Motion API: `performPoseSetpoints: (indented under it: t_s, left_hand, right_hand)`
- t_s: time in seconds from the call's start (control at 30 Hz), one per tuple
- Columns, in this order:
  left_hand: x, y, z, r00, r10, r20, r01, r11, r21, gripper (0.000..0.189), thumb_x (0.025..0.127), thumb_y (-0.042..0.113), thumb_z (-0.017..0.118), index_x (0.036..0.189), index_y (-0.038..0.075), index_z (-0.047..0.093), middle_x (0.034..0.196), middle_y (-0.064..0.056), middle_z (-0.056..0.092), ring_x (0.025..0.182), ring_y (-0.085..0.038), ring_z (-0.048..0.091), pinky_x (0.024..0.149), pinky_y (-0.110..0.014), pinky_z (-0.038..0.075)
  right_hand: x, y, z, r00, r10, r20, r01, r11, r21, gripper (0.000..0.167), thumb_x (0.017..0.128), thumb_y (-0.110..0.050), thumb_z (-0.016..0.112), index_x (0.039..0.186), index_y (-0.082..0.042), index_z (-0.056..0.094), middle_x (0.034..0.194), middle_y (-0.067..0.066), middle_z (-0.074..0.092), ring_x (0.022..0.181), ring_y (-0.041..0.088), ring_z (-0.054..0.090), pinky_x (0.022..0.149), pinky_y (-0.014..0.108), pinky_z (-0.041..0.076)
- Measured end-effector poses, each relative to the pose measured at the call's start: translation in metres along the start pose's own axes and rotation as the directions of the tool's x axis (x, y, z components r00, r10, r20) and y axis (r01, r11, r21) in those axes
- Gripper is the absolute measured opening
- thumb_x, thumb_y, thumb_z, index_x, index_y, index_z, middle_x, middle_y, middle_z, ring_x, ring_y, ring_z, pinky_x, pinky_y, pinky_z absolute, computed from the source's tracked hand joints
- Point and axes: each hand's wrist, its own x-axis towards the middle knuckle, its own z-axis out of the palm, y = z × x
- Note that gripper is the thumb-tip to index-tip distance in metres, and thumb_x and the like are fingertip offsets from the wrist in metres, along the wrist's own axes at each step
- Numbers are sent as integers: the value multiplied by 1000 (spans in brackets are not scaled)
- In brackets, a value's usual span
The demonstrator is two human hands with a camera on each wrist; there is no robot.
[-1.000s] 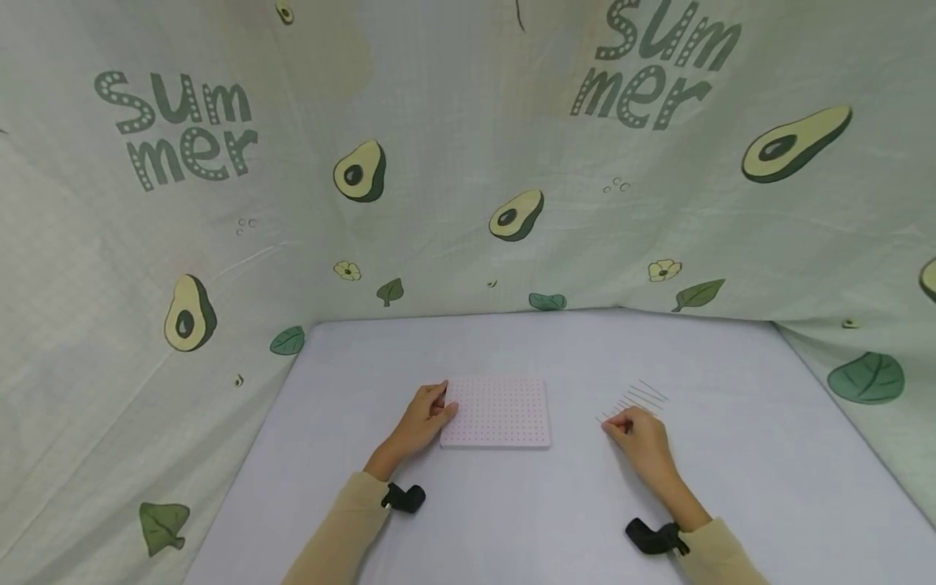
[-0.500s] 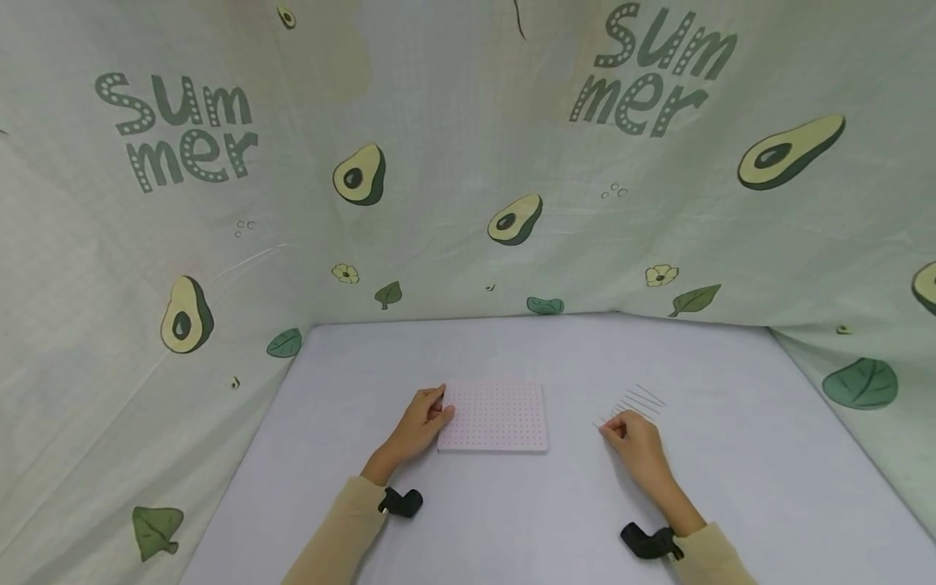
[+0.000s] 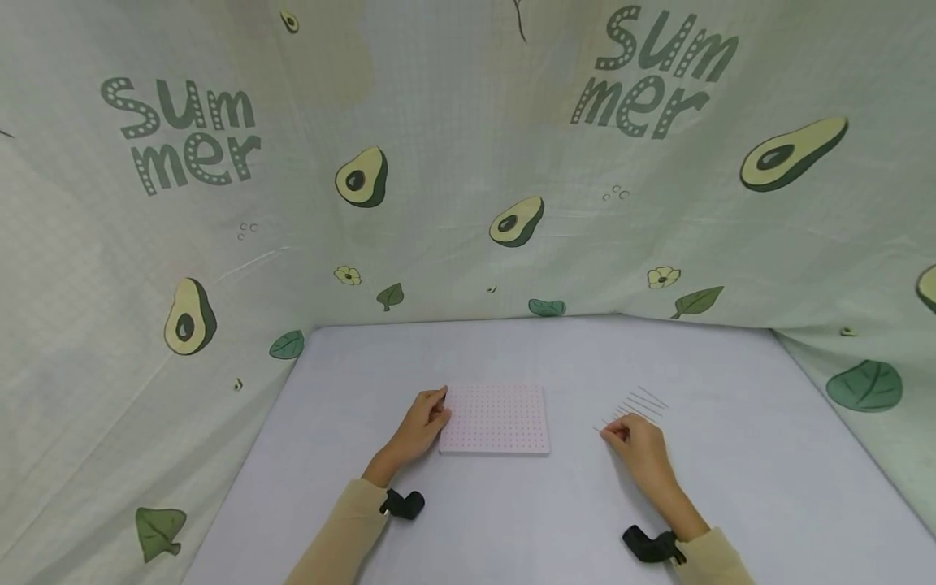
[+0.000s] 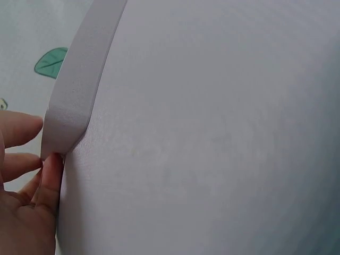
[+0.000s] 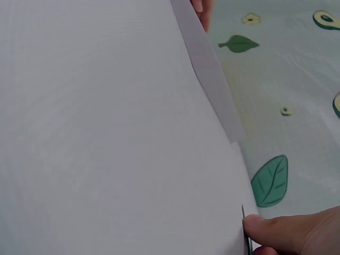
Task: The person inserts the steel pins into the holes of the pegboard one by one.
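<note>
a pale green cloth printed with avocados, leaves and the word "summer" (image 3: 439, 122) is hanging behind and around a white worktop (image 3: 468, 520), where a person in beige sleeves (image 3: 340, 528) is working with a small black camera (image 3: 405, 504) on each wrist. a pink board covered in a grid of dots (image 3: 493, 418) is lying flat on the middle of the worktop, and the left hand (image 3: 420, 422) is holding it by its left edge, its grip closing around the side near the far corner. well to the right, several thin sticks (image 3: 652, 396) are lying slantwise in a loose row, and the right hand (image 3: 634, 439) is resting over the near left end of that row. its grip is pinching one thin stick (image 5: 246, 236) between thumb and finger; whether that stick is touching the worktop, i cannot tell. the step in hand seems to be picking out a single stick while the board is being steadied. the next move is probably calling for lifting that stick clear of its neighbours without dragging them, keeping the pinch firm on something so slender.
</note>
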Motion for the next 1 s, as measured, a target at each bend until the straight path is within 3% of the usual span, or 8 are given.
performPoseSetpoints:
  t_s: [0.23,0.7,1.0]
  left_hand:
    - [1,3,0,1000,-29,5,29,999,-42,53,104,19,55,146,-9,40,119,-15,50,101,-21,49,90,-40,45]
    - [2,-2,-1,999,-47,8,47,999,-18,55,107,31,46,148,-6,41,131,-19,48,105,-24,48,92,-44,43]
    - [2,-2,0,1000,-27,7,27,1000,9,48,107,17,46,148,-7,40,132,-22,47,105,-25,48,92,-45,43]
  right_hand:
    - [-1,-2,-3,1000,10,7,-10,1000,4,12,79,5,80,75,2,69,68,5,61,64,17,53,56,27,43]
    - [-2,-4,-1,998,-49,47,49,999,14,13,84,6,73,78,4,62,70,4,54,65,16,49,57,29,42]
    - [-3,-8,-4,994,-102,38,102,995,-3,12,88,6,70,80,5,61,74,6,55,68,19,51,59,32,43]
